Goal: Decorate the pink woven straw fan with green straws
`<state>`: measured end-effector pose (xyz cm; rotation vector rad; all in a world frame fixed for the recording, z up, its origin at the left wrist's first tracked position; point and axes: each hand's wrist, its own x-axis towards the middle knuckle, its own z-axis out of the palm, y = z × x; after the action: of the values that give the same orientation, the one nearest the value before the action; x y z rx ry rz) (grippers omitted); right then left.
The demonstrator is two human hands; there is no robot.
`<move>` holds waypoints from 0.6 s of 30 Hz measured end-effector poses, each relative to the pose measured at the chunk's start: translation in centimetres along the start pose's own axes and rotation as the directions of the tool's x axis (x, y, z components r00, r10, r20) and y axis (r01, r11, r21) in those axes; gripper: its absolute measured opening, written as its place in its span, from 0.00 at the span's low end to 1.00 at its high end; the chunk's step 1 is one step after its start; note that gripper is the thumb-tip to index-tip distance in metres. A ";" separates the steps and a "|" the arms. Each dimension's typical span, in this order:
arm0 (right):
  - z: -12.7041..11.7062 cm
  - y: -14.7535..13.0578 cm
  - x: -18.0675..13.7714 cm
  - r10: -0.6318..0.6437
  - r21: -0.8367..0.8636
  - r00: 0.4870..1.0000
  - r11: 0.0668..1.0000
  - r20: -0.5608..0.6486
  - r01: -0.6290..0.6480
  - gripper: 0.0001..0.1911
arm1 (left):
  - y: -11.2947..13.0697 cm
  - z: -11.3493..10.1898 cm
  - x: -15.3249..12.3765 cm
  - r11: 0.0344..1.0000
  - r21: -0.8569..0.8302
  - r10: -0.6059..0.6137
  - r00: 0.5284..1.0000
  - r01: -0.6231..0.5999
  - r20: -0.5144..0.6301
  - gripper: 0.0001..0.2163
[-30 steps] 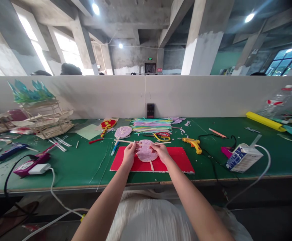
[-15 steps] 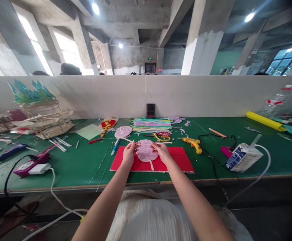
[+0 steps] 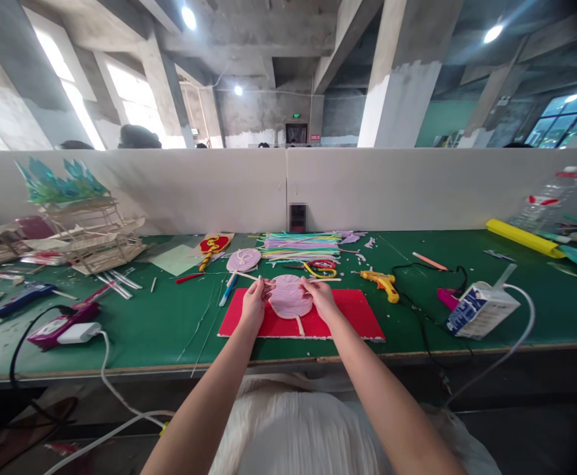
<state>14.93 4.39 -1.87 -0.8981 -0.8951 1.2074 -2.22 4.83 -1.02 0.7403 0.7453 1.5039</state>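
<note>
A round lilac disc (image 3: 291,297) with a ridged, coiled-looking surface lies over the red board (image 3: 352,313). My left hand (image 3: 255,302) is closed in a pinch at the disc's upper left, with a thin cream strip (image 3: 243,274) poking out past the fingertips. At the upper right of the disc, my right hand (image 3: 321,298) pinches another length of cream strip (image 3: 332,280). Whether both lengths are one piece is hidden by the fingers. A short cream tail (image 3: 300,326) hangs below the disc onto the board.
Behind the board lie yellow-handled scissors (image 3: 322,269), a bundle of pastel strips (image 3: 301,247), a second lilac disc (image 3: 243,259) and a red-and-yellow piece (image 3: 213,247). A yellow glue gun (image 3: 381,285) is at right, near a carton (image 3: 484,311). A wooden-stick model (image 3: 90,241) stands left.
Both hands stay almost in place. The cream strip ends have shifted slightly, the right one reaching a little farther right and the left one tilting less.
</note>
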 end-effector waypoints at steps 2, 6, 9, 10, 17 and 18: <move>0.0 0.0 0.0 0.014 0.022 1.000 1.000 0.006 -0.014 0.16 | 0.0 0.0 0.0 1.000 -0.006 0.004 1.000 -0.004 -0.007 0.14; -0.1 0.0 0.1 0.031 0.090 0.999 0.996 -0.024 -0.028 0.17 | 0.0 0.1 0.0 1.000 -0.030 -0.004 1.000 0.004 -0.022 0.13; -0.2 -0.3 0.1 0.040 0.166 0.998 0.986 -0.053 -0.030 0.16 | 0.1 0.1 0.1 0.998 -0.058 -0.008 1.000 0.006 -0.030 0.13; -0.2 -0.5 0.1 0.048 0.199 0.997 0.979 -0.061 -0.035 0.15 | 0.1 0.1 0.1 0.998 -0.062 -0.009 0.999 0.007 -0.031 0.13; -0.4 -1.3 0.1 0.144 0.372 0.988 0.922 -0.063 -0.110 0.10 | -0.1 0.1 0.0 1.000 -0.012 -0.001 1.000 0.001 -0.013 0.12; -0.4 -1.3 0.2 0.159 0.396 0.986 0.910 -0.058 -0.123 0.09 | -0.2 0.1 0.0 1.000 -0.009 -0.002 1.000 0.002 -0.008 0.12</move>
<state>15.80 4.34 -0.83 -0.6915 -0.4944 1.3988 -2.05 4.87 -1.13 0.7274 0.7450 1.5085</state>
